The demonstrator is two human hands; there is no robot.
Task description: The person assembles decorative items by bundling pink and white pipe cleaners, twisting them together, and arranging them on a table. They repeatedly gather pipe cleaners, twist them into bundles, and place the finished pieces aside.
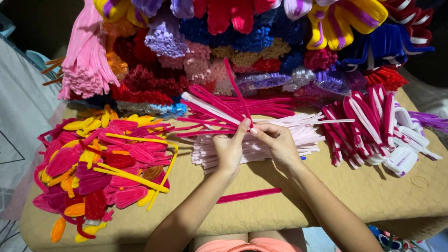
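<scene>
My left hand (230, 150) and my right hand (278, 142) meet over the middle of a tan quilted board (364, 196). Both pinch the lower end of one magenta pipe cleaner (237, 91) that rises up and away from the fingertips. Under the hands lies a bundle of pale pink pipe cleaners (305, 133). Behind it is a loose pile of magenta pipe cleaners (219, 109). A single magenta pipe cleaner (248, 195) lies flat on the board near my forearms.
Left on the board is a heap of bent petal shapes (100, 168) in magenta, yellow and orange. Right are folded magenta-and-white loops (368, 128). Stacked bundles of pipe cleaners in many colours (242, 46) wall off the far side. Grey cloth (18, 116) lies at left.
</scene>
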